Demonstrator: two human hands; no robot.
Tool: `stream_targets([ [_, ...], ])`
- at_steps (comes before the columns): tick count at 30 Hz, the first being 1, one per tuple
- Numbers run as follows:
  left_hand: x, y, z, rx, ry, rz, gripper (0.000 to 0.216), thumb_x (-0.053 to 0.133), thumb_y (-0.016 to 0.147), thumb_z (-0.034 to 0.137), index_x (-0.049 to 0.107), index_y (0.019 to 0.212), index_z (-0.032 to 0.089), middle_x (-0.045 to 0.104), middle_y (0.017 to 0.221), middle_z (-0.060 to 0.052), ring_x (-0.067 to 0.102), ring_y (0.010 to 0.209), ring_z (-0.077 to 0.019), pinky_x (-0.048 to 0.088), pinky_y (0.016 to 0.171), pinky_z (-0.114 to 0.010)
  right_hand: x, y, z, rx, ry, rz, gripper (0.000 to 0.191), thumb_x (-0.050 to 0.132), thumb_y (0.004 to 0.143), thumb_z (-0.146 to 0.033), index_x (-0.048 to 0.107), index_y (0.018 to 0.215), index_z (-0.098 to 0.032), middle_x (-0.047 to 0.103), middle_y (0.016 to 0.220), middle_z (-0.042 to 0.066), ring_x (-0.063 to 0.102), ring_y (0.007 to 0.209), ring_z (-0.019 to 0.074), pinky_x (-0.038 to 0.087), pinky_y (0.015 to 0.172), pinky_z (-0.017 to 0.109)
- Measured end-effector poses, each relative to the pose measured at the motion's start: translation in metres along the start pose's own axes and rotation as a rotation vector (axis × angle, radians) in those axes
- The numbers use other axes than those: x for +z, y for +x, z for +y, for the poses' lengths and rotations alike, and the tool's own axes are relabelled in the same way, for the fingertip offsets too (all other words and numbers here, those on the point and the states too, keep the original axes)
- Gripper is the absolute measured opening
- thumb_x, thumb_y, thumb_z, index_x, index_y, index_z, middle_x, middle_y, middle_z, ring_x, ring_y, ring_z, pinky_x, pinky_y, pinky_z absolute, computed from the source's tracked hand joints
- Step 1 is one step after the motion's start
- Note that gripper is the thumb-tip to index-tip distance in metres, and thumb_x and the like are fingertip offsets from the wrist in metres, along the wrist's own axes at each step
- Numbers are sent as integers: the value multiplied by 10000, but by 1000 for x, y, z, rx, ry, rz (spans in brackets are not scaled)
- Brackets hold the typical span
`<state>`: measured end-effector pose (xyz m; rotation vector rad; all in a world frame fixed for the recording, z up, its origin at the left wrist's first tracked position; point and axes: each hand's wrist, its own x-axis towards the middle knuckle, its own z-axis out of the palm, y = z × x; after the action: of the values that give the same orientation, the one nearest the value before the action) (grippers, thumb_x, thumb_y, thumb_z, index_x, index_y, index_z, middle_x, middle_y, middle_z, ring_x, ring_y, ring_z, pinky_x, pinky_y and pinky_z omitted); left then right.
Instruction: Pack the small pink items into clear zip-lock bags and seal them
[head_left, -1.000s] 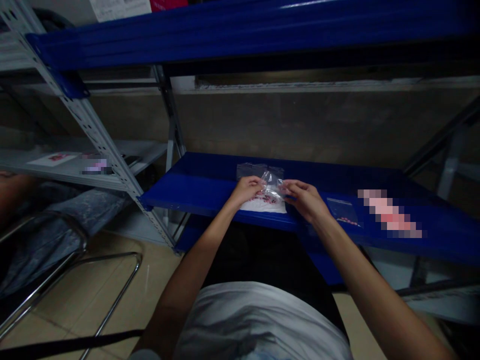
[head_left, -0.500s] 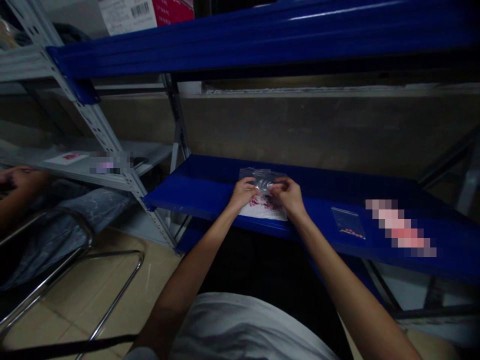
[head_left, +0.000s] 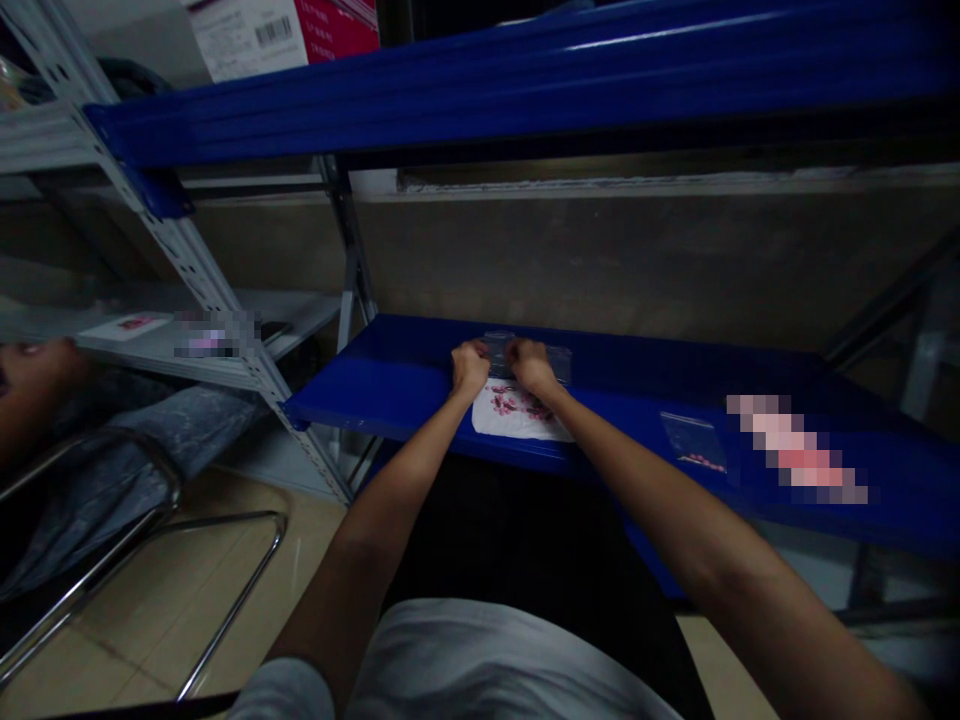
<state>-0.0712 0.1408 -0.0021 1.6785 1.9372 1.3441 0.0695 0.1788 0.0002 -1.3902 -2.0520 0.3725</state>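
Both my hands rest on the blue shelf [head_left: 405, 385], fingers curled, at a stack of small clear plastic bags [head_left: 559, 358] lying flat behind a white sheet [head_left: 517, 420]. My left hand [head_left: 470, 364] is at the stack's left end and my right hand [head_left: 531, 363] sits on its middle. The white sheet, just in front of my hands, carries several small pink pieces [head_left: 514, 403]. Whether either hand pinches a bag is hidden by the knuckles.
A clear bag with pink pieces [head_left: 694, 442] lies to the right on the shelf. A blue shelf beam [head_left: 525, 80] runs overhead with a white and red box [head_left: 281, 35] on it. A grey rack [head_left: 161, 340], a metal chair [head_left: 135, 540] and another person's arm [head_left: 30, 385] are at left.
My hands held a clear bag raised above the white sheet; now both have moved back and down to the bag stack, uncovering the pink pieces on the sheet.
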Motion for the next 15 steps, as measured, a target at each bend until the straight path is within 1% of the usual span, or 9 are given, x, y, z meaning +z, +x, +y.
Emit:
stream_targets([
  [4, -2, -2, -3, -23, 2, 38, 259, 594, 842, 57, 759, 1007, 171, 774, 1003, -100, 722, 944, -201, 542, 886, -279, -1, 6, -1, -12, -50, -12, 293, 510, 849, -30, 746, 985, -138, 760, 1018, 150, 680, 940, 242, 484, 857, 281],
  [8, -2, 1, -10, -49, 7, 75, 251, 621, 868, 125, 740, 1069, 218, 764, 1014, -81, 716, 946, -204, 538, 857, -281, 1, 10, -5, -22, -75, -7, 316, 494, 862, -29, 752, 1021, -123, 762, 1030, 152, 685, 934, 236, 479, 829, 273],
  [11, 1, 5, -16, -50, 6, 72, 215, 624, 882, 144, 736, 1055, 204, 753, 1021, -87, 706, 939, -198, 533, 865, -281, 4, 11, -6, -35, -85, 3, 300, 494, 894, -60, 744, 1045, -126, 760, 1027, 151, 685, 927, 237, 471, 816, 278],
  [15, 5, 10, -20, -36, -2, 61, 191, 631, 878, 127, 737, 1029, 174, 730, 989, -91, 689, 932, -186, 525, 890, -278, 5, 5, -4, -57, -94, 21, 274, 489, 959, -162, 729, 1091, -147, 749, 1051, 163, 679, 936, 250, 470, 826, 302],
])
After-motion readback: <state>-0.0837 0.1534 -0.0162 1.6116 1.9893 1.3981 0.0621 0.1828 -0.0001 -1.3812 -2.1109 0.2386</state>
